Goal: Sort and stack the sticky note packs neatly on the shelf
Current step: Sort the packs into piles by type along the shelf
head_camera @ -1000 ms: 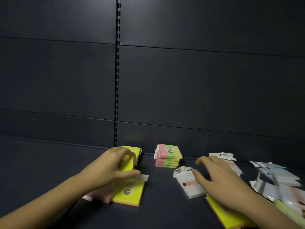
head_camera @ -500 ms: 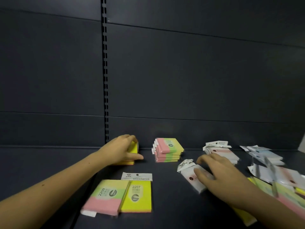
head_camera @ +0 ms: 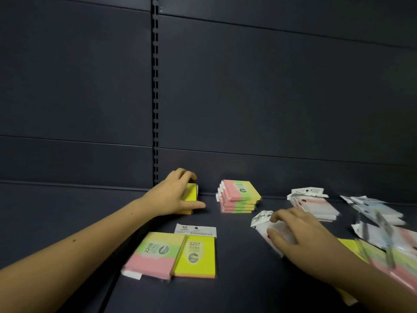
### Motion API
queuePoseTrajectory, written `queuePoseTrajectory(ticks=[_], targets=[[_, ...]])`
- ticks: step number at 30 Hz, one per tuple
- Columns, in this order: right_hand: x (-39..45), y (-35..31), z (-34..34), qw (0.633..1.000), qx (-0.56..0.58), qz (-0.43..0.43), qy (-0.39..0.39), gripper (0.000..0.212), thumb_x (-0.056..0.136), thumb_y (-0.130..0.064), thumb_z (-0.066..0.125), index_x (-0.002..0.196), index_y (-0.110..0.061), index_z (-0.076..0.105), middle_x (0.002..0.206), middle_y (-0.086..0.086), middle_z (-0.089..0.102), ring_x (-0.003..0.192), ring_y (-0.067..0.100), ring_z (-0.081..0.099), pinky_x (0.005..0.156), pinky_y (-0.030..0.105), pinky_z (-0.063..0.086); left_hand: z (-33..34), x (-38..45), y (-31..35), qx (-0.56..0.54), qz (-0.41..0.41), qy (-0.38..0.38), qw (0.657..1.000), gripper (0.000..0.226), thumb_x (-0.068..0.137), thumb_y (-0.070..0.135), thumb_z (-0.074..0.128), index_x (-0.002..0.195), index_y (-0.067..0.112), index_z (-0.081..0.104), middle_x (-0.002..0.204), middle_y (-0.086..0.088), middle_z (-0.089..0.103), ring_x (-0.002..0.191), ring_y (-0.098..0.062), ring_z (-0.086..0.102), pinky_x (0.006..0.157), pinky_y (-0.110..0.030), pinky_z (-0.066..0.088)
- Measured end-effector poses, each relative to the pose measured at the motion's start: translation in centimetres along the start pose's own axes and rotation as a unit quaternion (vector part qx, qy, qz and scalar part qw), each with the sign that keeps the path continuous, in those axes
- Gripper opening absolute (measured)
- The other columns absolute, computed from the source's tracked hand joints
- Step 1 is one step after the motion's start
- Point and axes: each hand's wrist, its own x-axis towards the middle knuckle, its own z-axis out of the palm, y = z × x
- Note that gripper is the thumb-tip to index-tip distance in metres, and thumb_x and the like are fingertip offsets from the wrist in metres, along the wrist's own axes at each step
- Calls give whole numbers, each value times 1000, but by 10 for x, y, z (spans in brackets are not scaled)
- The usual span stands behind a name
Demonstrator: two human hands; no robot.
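Observation:
My left hand (head_camera: pixel 174 196) grips a stack of yellow sticky note packs (head_camera: pixel 191 195) at the back of the dark shelf (head_camera: pixel 237 290), fingers over its top and thumb along its front. A neat stack of pink-green-yellow packs (head_camera: pixel 240 197) stands to its right. My right hand (head_camera: pixel 300 236) lies over a white wrapped pack (head_camera: pixel 262 219), fingers curled on it. Near the front lie a pink-green pack marked 2209 (head_camera: pixel 155 254) and a yellow pack marked 2207 (head_camera: pixel 196 258), side by side.
A pile of pale pink wrapped packs (head_camera: pixel 316 205) sits at the back right. Loose white and bluish packs (head_camera: pixel 379 211) and coloured packs (head_camera: pixel 388 258) lie scattered at the far right. A slotted upright (head_camera: pixel 155 86) runs down the back wall.
My left hand let go of the two front packs and moved back onto the yellow stack. My right hand has settled lower on the white wrapped pack.

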Motion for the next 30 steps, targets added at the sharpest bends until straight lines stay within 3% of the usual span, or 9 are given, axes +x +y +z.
queuePoseTrajectory(ticks=[8, 12, 16, 19, 22, 26, 28, 30], targets=[[-9, 19, -31, 998, 12, 38, 50, 24, 91, -52, 46, 107, -35, 53, 111, -13, 52, 111, 11, 47, 91, 33, 42, -32, -36, 21, 4, 43, 65, 997, 60, 82, 70, 28, 121, 27, 44, 121, 9, 44, 115, -11, 41, 95, -31, 41], [-19, 37, -42, 994, -23, 75, 74, 28, 92, -49, 47, 113, -33, 54, 109, -13, 47, 109, 14, 47, 79, 28, 29, -47, -70, 42, 46, -60, 9, 997, 49, 83, 65, 34, 116, 29, 40, 114, 6, 44, 109, -17, 44, 89, -38, 45], [-24, 61, -47, 994, -8, 70, 87, 30, 89, -49, 49, 111, -30, 57, 105, -8, 52, 97, 13, 49, 82, 31, 39, -42, -110, 74, 136, -122, -75, 980, 47, 85, 69, 26, 115, 36, 37, 118, 7, 41, 113, -19, 44, 88, -34, 44], [-25, 85, -52, 994, -5, 67, 88, 25, 91, -46, 51, 109, -30, 56, 106, -4, 55, 102, 16, 52, 88, 34, 42, -24, -128, 97, 185, -175, -115, 960, 61, 84, 75, 17, 132, 39, 27, 130, 3, 40, 122, -22, 41, 95, -34, 41], [-26, 109, -50, 995, 2, 47, 86, 24, 91, -47, 51, 108, -30, 55, 106, -5, 56, 103, 15, 51, 89, 32, 41, -7, -126, 111, 218, -230, -105, 943, 70, 82, 77, 13, 140, 38, 20, 137, -2, 42, 125, -27, 40, 95, -38, 39], [-24, 131, -39, 997, 18, 17, 71, 22, 91, -47, 50, 105, -31, 54, 103, -8, 51, 107, 17, 49, 90, 34, 41, 5, -127, 96, 209, -277, -81, 934, 68, 76, 81, 0, 134, 52, 18, 134, -5, 44, 116, -32, 48, 91, -47, 43], [-21, 134, -35, 997, 38, -5, 59, 22, 91, -46, 49, 105, -30, 55, 104, -9, 49, 109, 17, 48, 92, 34, 41, 9, -130, 86, 234, -260, -99, 932, 74, 74, 72, -7, 141, 48, 16, 131, -4, 47, 106, -34, 55, 84, -48, 49], [-16, 131, -30, 997, 52, -27, 40, 21, 92, -45, 48, 103, -28, 56, 109, -7, 53, 111, 17, 48, 94, 35, 41, 9, -130, 88, 230, -301, -85, 922, 77, 73, 71, -8, 140, 44, 17, 121, -4, 47, 107, -35, 52, 81, -44, 47]])
